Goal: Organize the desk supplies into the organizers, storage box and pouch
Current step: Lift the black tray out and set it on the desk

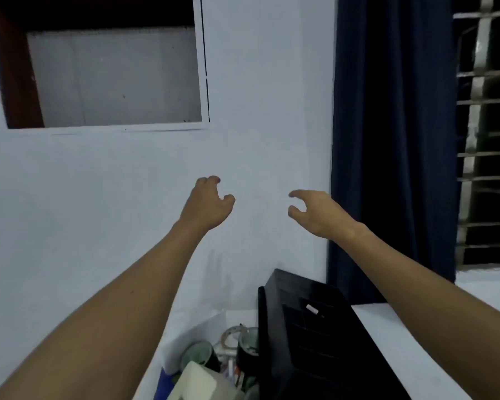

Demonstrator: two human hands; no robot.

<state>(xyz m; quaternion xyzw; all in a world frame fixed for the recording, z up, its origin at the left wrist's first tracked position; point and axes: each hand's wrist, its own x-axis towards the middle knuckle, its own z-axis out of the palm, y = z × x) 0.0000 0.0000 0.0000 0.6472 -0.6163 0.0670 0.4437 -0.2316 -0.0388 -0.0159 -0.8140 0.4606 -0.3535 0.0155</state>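
Note:
Both my arms are stretched out in front of the pale wall, high above the desk. My left hand (208, 204) has its fingers curled loosely and holds nothing. My right hand (319, 212) is also empty, thumb and fingers apart and hooked. Low in the view a black slatted storage box (309, 336) stands on the white desk (410, 342). To its left lies a heap of supplies: rolls of tape (247, 346), a dark cup (199, 355), a white object (201, 381) and some pens, all blurred.
A dark blue curtain (393, 140) hangs at the right, next to a barred window (488, 140). A recessed wall opening (113, 76) is at the upper left. White paper or plastic (191, 333) lies behind the supplies.

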